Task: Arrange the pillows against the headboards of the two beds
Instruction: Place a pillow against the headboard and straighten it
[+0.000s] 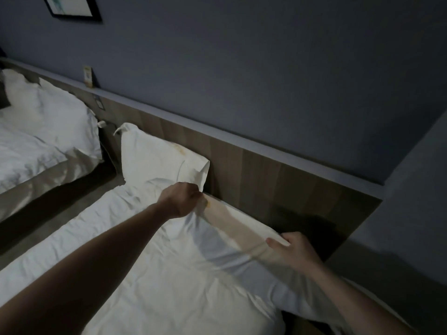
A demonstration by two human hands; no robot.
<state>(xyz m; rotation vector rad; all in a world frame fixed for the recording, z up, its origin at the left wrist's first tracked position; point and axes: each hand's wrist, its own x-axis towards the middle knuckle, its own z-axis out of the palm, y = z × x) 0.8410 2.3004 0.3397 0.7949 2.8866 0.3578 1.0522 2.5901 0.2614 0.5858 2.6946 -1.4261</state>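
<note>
A long wood-grain headboard panel (pixel 254 175) with a pale ledge on top runs along a dim grey-blue wall (pixel 266 68) and serves as the marker for everything here. The room is dark. Against the panel's middle stands a plump white pillow (pixel 154 160), upright and leaning on the wood, on the near bed's wrinkled white sheet (pixel 145 262). Just right of it, a second white pillow (pixel 237 230) with a yellowish stain lies low along the foot of the panel. The left hand (pixel 180 201) is closed in a fist, bunching this pillow's left corner; the right hand (pixel 290 252) pinches its right edge between thumb and fingers.

Further left along the panel, across a dark gap of floor (pixel 48 206), the second bed (pixel 31 155) carries two white pillows (pixel 48 110) propped against the wood. On the ledge above that gap stands a small card (pixel 88 77); its print is too small to read. High on the wall above the panel's left end hangs a black-framed picture (pixel 72 7), partly cut off.
</note>
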